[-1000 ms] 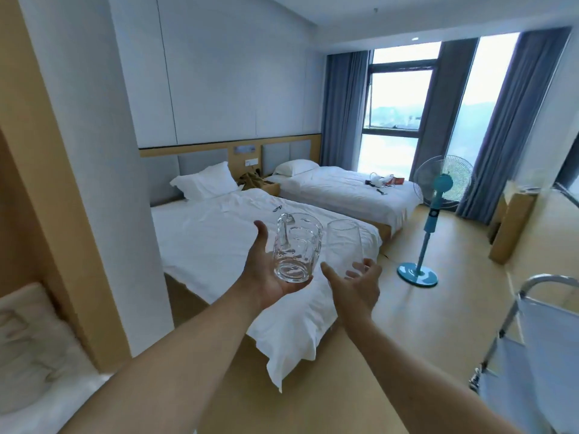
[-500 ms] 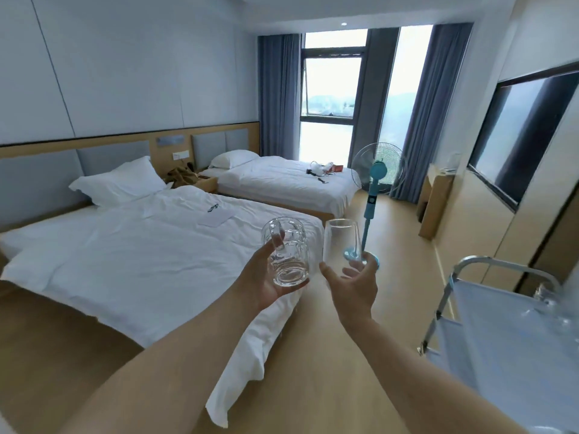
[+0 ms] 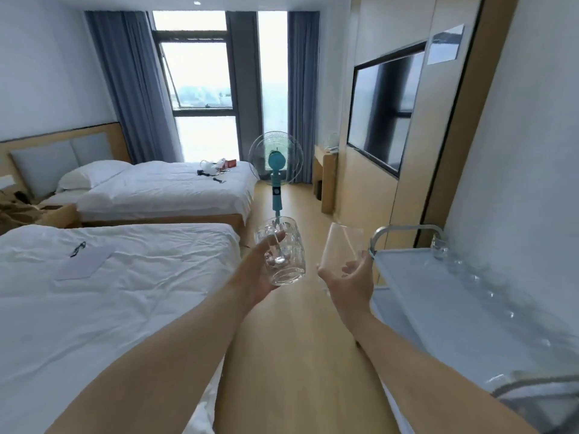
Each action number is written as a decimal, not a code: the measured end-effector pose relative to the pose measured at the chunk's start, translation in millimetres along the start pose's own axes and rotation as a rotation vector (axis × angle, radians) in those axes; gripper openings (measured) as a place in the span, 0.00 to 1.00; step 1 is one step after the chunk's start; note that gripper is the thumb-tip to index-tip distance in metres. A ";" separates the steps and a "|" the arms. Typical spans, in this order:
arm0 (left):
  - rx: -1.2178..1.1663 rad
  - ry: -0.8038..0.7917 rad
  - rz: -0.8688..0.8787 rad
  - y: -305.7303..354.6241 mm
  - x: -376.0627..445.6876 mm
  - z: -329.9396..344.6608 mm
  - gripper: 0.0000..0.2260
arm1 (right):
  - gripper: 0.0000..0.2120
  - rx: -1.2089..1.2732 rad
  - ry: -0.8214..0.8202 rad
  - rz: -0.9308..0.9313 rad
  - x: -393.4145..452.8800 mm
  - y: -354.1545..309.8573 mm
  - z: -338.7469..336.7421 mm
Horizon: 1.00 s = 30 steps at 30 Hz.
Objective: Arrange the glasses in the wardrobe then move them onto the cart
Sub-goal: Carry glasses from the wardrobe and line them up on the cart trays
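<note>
Room: a bedroom with a wooden floor, grey curtains beside a tall window, and a dark wall screen on the right.
Surface: the cart, a pale top with a metal handle, stands just right of the right hand's fingers.
Glasses on cart: a row of clear glasses runs along the cart's far edge by the wall; blurred, so the count is unclear.
Around: the near bed lies left of the left hand, with a flat sheet of paper on it; the far bed lies beyond it, with small items on top.
In the way: a teal standing fan stands on the floor straight beyond both hands.
Left hand: fingers curl round the ribbed mug, which is held in the air over the floor.
Right hand: fingers grip the smooth glass near its base, close to the cart's handle.
Orientation: both vessels have the long axis near upright, mouth upward; the smooth glass tilts slightly away to the right.
</note>
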<state>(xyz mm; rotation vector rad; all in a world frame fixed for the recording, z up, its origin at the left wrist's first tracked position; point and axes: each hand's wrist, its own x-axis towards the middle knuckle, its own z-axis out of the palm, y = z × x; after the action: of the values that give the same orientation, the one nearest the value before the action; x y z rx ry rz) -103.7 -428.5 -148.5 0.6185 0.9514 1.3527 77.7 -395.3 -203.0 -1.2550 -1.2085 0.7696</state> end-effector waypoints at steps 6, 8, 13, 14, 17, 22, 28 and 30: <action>0.082 -0.123 -0.089 5.9 81.2 2.8 0.28 | 0.47 -0.073 0.099 0.049 37.3 20.8 15.0; 0.121 -0.185 -0.139 2.1 104.0 7.9 0.25 | 0.48 -0.091 0.151 0.068 46.2 29.4 13.6; 0.191 -0.351 -0.239 -17.1 152.4 24.4 0.27 | 0.48 -0.131 0.284 0.105 70.1 56.6 4.4; 0.197 -0.360 -0.255 -21.6 161.1 28.9 0.30 | 0.48 -0.132 0.307 0.121 76.2 63.3 1.8; 0.302 -0.360 -0.263 -37.7 191.4 43.6 0.35 | 0.47 -0.130 0.358 0.154 97.7 81.4 -6.5; 0.506 -0.418 -0.159 -60.9 250.4 72.6 0.27 | 0.44 -0.151 0.368 0.200 146.5 120.5 -26.4; 0.657 -0.345 -0.077 -84.9 334.9 138.7 0.45 | 0.44 -0.195 0.393 0.210 229.2 158.9 -62.7; 0.679 -0.337 -0.074 -94.0 359.6 159.5 0.51 | 0.43 -0.202 0.397 0.214 255.4 169.2 -74.4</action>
<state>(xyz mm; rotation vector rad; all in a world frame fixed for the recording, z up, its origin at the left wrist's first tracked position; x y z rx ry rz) 64.2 -67.7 -221.2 1.2658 1.1361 0.8010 241.4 -142.0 -294.8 -1.6344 -0.8509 0.5239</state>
